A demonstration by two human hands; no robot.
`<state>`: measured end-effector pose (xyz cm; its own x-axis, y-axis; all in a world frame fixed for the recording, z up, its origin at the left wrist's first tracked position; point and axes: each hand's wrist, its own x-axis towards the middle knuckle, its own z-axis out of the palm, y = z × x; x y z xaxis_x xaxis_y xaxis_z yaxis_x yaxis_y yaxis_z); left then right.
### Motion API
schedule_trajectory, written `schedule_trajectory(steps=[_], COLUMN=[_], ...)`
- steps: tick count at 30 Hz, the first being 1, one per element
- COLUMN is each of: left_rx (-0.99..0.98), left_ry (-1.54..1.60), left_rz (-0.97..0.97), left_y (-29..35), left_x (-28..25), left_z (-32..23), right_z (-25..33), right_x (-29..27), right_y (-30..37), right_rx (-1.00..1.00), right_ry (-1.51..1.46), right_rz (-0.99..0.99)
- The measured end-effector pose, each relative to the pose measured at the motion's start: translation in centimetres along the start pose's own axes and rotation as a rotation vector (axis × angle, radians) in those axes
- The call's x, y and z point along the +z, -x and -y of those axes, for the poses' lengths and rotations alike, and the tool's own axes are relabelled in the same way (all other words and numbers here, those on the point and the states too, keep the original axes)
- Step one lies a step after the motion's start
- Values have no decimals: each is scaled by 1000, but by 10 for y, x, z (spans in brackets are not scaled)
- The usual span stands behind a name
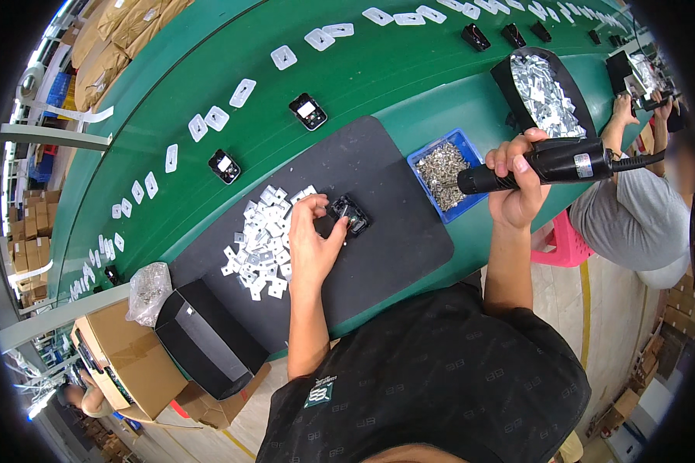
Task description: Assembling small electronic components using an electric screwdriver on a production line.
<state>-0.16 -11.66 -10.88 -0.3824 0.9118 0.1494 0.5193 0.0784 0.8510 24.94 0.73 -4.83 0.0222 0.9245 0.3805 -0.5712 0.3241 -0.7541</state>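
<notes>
1. Left hand [316,238], one: gripping one black housing [352,214] on one dark mat [394,258].
2. Right hand [521,181], one: wrapped around one black power screwdriver [567,163], tip over one blue tray [462,207] of screws [442,171].
3. White plates [261,248]: one heap.

Black casing [357,214], corded black power tool [565,163]
Casing inward from the mat's [405,243] right edge; tool sideways, nose pointing left.

Shows black on boxy plastic housing [355,221] and cylindrical corded screwdriver [565,163], silvery-white on flat square plates [260,248], bright blue on rectangular plastic tray [464,207].
</notes>
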Motion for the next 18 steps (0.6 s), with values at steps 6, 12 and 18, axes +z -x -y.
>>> schedule_trajectory(steps=[6,12,18], left_rx=[81,-54,-170], left_ry=[-81,-194,-147], left_rz=[37,158,251], left_y=[3,1,-5], left_x=[1,3,1], left_z=[8,7,-2], right_z=[0,1,6], right_x=[0,2,1], right_y=[0,2,2], right_rx=[4,13,5], right_ry=[-7,-12,-13], right_rz=[3,11,8])
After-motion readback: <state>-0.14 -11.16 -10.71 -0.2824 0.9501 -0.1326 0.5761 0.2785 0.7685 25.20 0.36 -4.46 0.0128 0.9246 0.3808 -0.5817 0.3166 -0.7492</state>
